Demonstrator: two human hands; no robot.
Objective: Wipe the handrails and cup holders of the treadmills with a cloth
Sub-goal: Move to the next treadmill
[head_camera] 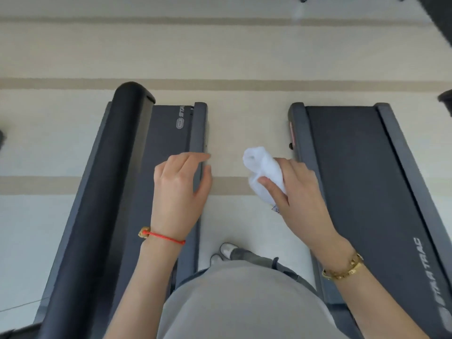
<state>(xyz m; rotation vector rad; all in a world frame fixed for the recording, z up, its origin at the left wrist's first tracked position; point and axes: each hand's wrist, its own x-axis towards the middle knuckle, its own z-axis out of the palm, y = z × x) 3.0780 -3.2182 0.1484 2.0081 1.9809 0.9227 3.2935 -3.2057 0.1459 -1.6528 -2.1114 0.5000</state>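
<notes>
I stand in the aisle between two dark treadmills. A white cloth (263,174) is bunched in my right hand (298,192), held over the floor beside the right treadmill's deck (362,187). My left hand (181,187) hovers with fingers apart and holds nothing, above the inner side rail of the left treadmill (166,133). A thick black padded handrail (107,192) runs along the left treadmill, left of my left hand. No cup holder is in view.
Pale floor with tan stripes (244,84) lies beyond and between the machines. My feet in light shoes (226,250) stand in the aisle. Dark equipment parts show at the top right corner (437,18) and the right edge (446,100).
</notes>
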